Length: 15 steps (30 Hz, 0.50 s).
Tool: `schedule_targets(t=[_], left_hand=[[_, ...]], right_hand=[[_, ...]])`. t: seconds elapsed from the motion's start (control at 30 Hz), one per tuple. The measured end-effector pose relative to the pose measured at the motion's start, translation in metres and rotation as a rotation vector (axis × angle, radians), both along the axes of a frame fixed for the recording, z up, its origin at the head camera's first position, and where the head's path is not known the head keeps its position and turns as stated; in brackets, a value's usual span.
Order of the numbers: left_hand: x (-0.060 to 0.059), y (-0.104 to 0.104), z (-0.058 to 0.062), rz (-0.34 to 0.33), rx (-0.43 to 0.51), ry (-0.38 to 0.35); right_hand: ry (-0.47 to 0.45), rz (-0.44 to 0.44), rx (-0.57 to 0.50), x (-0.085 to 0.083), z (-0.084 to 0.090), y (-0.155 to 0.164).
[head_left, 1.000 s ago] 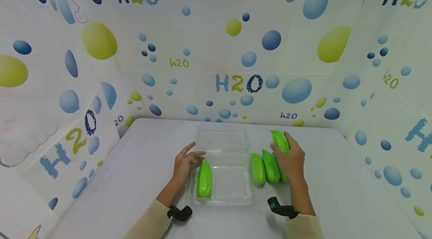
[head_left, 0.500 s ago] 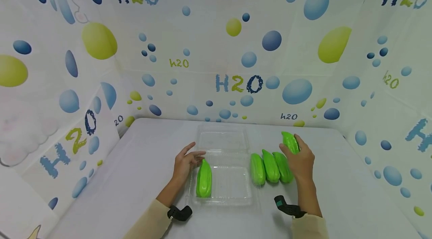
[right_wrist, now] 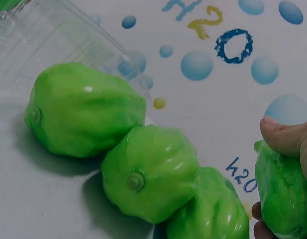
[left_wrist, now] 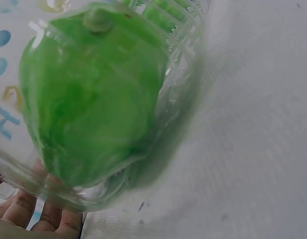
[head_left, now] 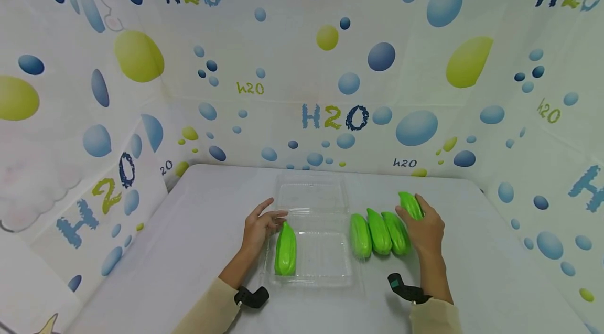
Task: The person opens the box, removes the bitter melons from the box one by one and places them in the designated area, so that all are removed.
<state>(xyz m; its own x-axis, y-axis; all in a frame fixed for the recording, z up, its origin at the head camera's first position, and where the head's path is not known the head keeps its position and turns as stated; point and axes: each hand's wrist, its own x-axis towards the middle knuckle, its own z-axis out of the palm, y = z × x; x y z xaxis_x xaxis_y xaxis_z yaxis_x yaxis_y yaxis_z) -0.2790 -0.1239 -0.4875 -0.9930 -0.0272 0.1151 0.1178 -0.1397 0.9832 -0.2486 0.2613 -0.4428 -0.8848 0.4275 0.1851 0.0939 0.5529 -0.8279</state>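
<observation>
My right hand holds a green, ridged, plastic-looking vegetable between thumb and fingers, at the far right end of a row. The right wrist view shows the thumb on top of the held vegetable and fingertips below it. At the left edge of a clear plastic clamshell container, my left hand rests with its fingers loosely extended. One such vegetable lies lengthwise along the container's left side; the left wrist view shows its rounded end through the clear wall.
Three more green vegetables, the nearest beside the container's right edge, lie side by side on the white table. The container's lid is folded back, away from me. A patterned backdrop rises behind and beside the table.
My right hand has moved right and then slightly nearer with its green vegetable, uncovering the third one in the row. My left hand and the container have stayed put.
</observation>
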Motion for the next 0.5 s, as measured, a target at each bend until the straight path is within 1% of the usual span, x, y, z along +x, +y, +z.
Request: schedule_targets(t=[0.2, 0.5], left_hand=[[0.001, 0.0, 0.0, 0.007, -0.001, 0.001], [-0.001, 0.001, 0.0, 0.007, 0.016, -0.014]], right_hand=[[-0.09, 0.001, 0.018, 0.0, -0.008, 0.004], [-0.114, 0.01, 0.035, -0.003, -0.021, 0.011]])
